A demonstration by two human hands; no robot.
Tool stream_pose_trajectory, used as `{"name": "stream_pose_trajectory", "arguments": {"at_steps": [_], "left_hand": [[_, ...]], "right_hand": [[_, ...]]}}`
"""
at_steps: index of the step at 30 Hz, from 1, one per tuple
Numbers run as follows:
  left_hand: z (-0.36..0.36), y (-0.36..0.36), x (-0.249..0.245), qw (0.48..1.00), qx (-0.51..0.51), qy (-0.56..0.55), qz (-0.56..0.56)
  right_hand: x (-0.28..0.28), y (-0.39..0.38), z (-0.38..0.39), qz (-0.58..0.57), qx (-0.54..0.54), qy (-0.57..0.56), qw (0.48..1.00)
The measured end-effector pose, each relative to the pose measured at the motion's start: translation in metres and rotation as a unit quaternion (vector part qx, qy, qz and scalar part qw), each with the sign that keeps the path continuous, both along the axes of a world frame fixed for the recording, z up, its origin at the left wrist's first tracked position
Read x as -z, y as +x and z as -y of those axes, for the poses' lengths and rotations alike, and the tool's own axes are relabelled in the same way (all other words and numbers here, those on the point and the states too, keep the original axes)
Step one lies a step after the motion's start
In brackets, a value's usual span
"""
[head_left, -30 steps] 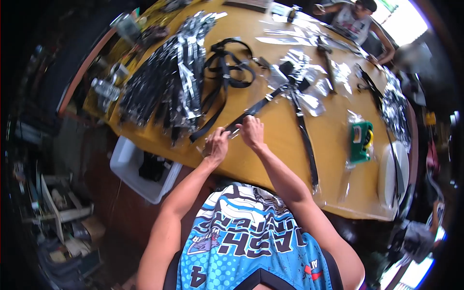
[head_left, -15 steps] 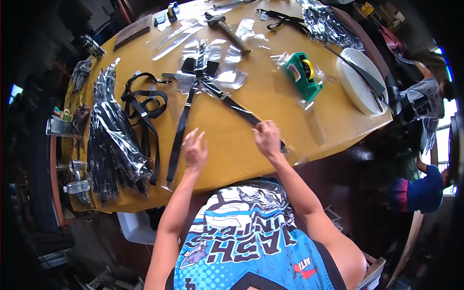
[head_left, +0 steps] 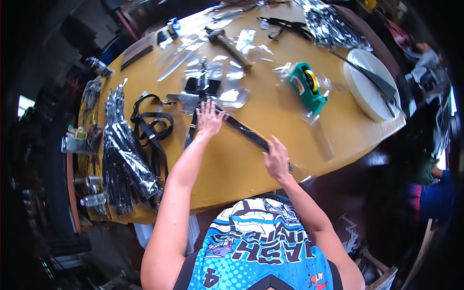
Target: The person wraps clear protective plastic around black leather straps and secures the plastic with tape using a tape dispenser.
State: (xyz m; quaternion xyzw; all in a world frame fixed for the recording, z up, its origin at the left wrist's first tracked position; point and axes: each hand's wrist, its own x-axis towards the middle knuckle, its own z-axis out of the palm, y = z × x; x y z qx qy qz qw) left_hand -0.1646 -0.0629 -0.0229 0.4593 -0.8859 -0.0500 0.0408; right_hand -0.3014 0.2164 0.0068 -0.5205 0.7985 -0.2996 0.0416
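A black strap harness in clear plastic (head_left: 246,129) lies on the yellow-topped table (head_left: 232,171), its two lower straps spread apart. My left hand (head_left: 210,118) lies with fingers spread on the point where the straps meet, just below the black pads (head_left: 203,86). Over the lower end of the right strap rests my right hand (head_left: 276,158), its fingers stretched out along the strap. Left of the harness is a loose black strap (head_left: 153,126) with metal clips. Farther left lies a pile of plastic-wrapped black straps (head_left: 126,154).
A green tape dispenser (head_left: 307,89) and a round white disc (head_left: 360,92) with a dark blade-like piece on it stand to the right. A hammer (head_left: 231,48) lies at the back. Behind it are clear plastic sleeves. People are at the far right, beyond the table.
My left hand has moved up and forward from beside the left strap onto the harness junction. My right hand has loosened from its curled hold on the right strap. The view has shifted slightly.
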Motion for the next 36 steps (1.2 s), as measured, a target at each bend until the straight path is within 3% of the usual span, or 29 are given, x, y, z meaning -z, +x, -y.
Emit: {"name": "stream_pose_trajectory", "arguments": {"at_steps": [4, 10, 12, 20, 26, 30, 32, 36], "left_hand": [[0.005, 0.0, 0.029, 0.998, 0.015, -0.061, -0.006], [0.002, -0.008, 0.026, 0.998, -0.017, -0.055, -0.004], [0.002, -0.01, 0.026, 0.998, -0.024, -0.055, 0.014], [0.0, -0.009, 0.023, 0.997, -0.009, -0.076, 0.011], [-0.003, -0.01, 0.017, 0.997, -0.018, -0.066, 0.034], [-0.003, -0.011, 0.018, 0.997, -0.019, -0.068, 0.039], [-0.006, -0.012, 0.014, 0.997, -0.02, -0.064, 0.037], [-0.033, -0.02, 0.012, 0.988, 0.056, -0.107, -0.097]], "right_hand": [[-0.005, 0.036, 0.059, 0.005, -0.103, -0.024, 0.994], [0.026, 0.06, 0.111, 0.012, -0.01, 0.037, 0.999], [0.035, 0.051, 0.097, -0.052, -0.039, 0.041, 0.997], [0.026, 0.026, -0.025, -0.075, 0.016, 0.126, 0.989], [0.013, 0.015, -0.118, -0.069, 0.143, 0.231, 0.96], [0.022, 0.006, -0.189, -0.046, 0.322, 0.317, 0.891], [0.015, 0.001, -0.195, -0.032, 0.349, 0.277, 0.895], [-0.009, 0.002, -0.129, -0.063, 0.243, 0.132, 0.959]]}}
